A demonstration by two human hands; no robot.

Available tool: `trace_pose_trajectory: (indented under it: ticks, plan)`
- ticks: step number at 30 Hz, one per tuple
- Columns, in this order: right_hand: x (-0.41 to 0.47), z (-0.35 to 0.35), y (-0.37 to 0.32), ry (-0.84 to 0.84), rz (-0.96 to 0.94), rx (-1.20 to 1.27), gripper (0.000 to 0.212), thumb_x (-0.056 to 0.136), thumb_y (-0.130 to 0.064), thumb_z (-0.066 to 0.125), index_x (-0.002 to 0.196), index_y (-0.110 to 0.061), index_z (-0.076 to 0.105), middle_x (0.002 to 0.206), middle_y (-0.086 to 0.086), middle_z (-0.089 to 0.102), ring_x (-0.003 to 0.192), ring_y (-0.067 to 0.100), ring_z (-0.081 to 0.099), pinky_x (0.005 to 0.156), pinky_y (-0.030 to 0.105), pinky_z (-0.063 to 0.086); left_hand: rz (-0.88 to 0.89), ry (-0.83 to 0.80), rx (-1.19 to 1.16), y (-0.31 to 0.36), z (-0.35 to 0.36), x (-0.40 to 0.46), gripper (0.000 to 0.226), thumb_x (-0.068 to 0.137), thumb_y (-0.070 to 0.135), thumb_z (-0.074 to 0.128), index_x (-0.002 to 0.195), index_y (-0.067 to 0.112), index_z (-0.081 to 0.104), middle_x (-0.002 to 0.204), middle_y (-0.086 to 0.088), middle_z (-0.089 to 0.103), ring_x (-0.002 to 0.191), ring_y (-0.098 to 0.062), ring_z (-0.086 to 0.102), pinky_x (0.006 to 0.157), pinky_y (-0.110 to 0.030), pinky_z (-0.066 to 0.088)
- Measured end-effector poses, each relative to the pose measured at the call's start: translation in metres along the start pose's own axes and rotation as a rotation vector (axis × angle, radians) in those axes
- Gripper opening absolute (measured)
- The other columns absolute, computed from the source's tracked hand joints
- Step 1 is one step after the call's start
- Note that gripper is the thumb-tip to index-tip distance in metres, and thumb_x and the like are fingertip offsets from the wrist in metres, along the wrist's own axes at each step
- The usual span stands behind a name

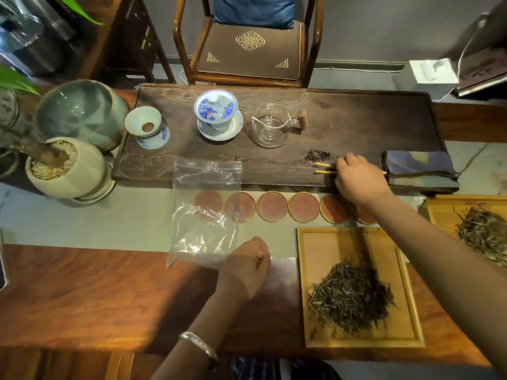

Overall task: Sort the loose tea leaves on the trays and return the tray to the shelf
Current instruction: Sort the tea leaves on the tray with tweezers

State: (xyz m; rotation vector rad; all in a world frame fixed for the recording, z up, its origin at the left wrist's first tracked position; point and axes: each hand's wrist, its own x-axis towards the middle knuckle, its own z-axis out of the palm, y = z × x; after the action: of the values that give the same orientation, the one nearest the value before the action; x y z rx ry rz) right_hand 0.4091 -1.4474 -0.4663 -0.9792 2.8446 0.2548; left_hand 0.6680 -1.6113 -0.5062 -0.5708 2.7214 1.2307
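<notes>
The right hand (356, 179) reaches across to the near edge of the dark tea board (274, 138), fingers curled round a pair of chopsticks (323, 168) whose tips point left, beside a small dark carved hollow in the board. The left hand (247, 267) rests near the front of the counter (82, 292), fingers curled into a loose fist; it appears to pinch the lower right corner of a clear plastic bag (205, 209), though the contact itself is hidden.

A light wooden tray (356, 286) sits at the front right of the counter, with a heap of loose tea leaves (351, 294) in its near half. A second tray (439, 212) with more leaves lies at the right edge, partly cut off.

A row of round coasters (271, 205) runs between the board and the tray; the bag overlaps the leftmost ones. On the board stand a lidded blue-and-white cup (218, 113), a glass pitcher (270, 127) and a strainer (148, 130). A folded cloth (419, 171) lies at the board's right end.
</notes>
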Motion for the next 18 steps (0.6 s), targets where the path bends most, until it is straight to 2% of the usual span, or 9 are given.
trace_pose_trajectory:
  ticks: [4,8,11,14,16,18]
  plan:
    - [-0.005,0.006,-0.001,-0.012,-0.063,-0.1,0.024,0.091,-0.013,0.05,0.113,-0.004,0.052,0.112,0.016,0.054,0.101,0.032,0.053,0.073,0.04,0.049,0.061,-0.05,0.069,0.017,0.022,0.0,0.007,0.092,0.024,0.049,0.091,0.019,0.055,0.079,0.006,0.057,0.071,-0.014,0.053,0.065,-0.029,0.044]
    - [-0.015,-0.001,0.003,0.045,-0.105,-0.123,0.024,0.091,-0.012,0.049,0.113,-0.003,0.051,0.109,0.017,0.055,0.098,0.034,0.054,0.073,0.04,0.047,0.08,-0.058,0.119,0.022,0.033,-0.013,0.009,0.092,0.025,0.048,0.088,0.019,0.053,0.078,0.004,0.058,0.07,-0.013,0.051,0.06,-0.025,0.035]
    - [-0.038,-0.015,0.005,0.185,-0.058,-0.011,0.022,0.089,-0.013,0.052,0.107,-0.002,0.053,0.097,0.017,0.055,0.083,0.035,0.056,0.061,0.04,0.044,0.057,-0.062,0.163,0.024,0.042,-0.027,0.013,0.094,0.028,0.047,0.085,0.019,0.05,0.077,0.007,0.054,0.071,-0.011,0.044,0.06,-0.022,0.028]
    - [-0.089,-0.02,0.008,0.33,-0.002,0.162,0.021,0.09,-0.02,0.052,0.106,-0.007,0.052,0.091,0.012,0.051,0.063,0.026,0.054,0.046,0.027,0.034,-0.079,-0.11,0.106,0.03,0.051,-0.041,0.014,0.093,0.033,0.047,0.083,0.024,0.048,0.073,0.009,0.053,0.067,-0.008,0.046,0.054,-0.02,0.025]
    - [-0.135,-0.011,0.009,0.325,0.013,0.315,0.022,0.093,-0.027,0.051,0.108,-0.012,0.049,0.093,0.005,0.049,0.063,0.017,0.048,0.045,0.019,0.031,-0.133,-0.068,0.139,0.035,0.057,-0.055,0.014,0.092,0.039,0.046,0.081,0.031,0.046,0.07,0.011,0.053,0.063,-0.005,0.047,0.051,-0.017,0.025]
    - [-0.185,0.006,0.007,0.281,0.025,0.46,0.026,0.092,-0.035,0.05,0.11,-0.016,0.047,0.091,-0.004,0.043,0.066,0.01,0.043,0.047,0.014,0.026,-0.126,0.045,0.125,0.038,0.067,-0.069,0.013,0.091,0.038,0.047,0.08,0.033,0.046,0.07,0.014,0.052,0.065,-0.005,0.048,0.052,-0.015,0.025]
